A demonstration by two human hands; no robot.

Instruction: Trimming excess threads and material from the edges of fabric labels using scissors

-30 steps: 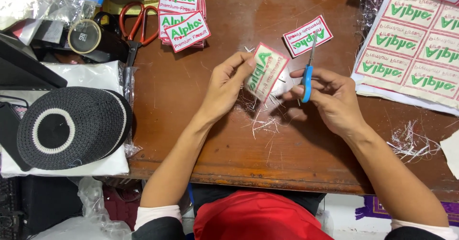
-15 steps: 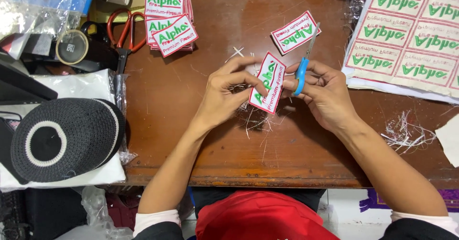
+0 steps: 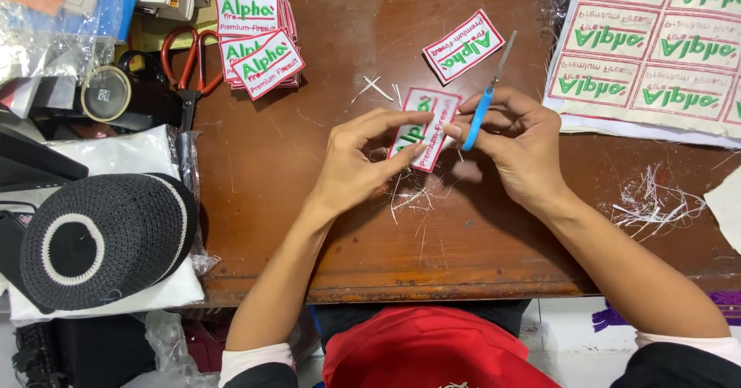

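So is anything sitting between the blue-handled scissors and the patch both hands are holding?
Nothing visible. The left hand and right hand both pinch the patch; the scissors in the right hand lie right beside its edge, blades pointing away.

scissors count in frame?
2. Blue-handled scissors in the right hand, beside the patch that the left hand holds. Red-handled scissors lie at upper left of the table. Clutter there may hide more.
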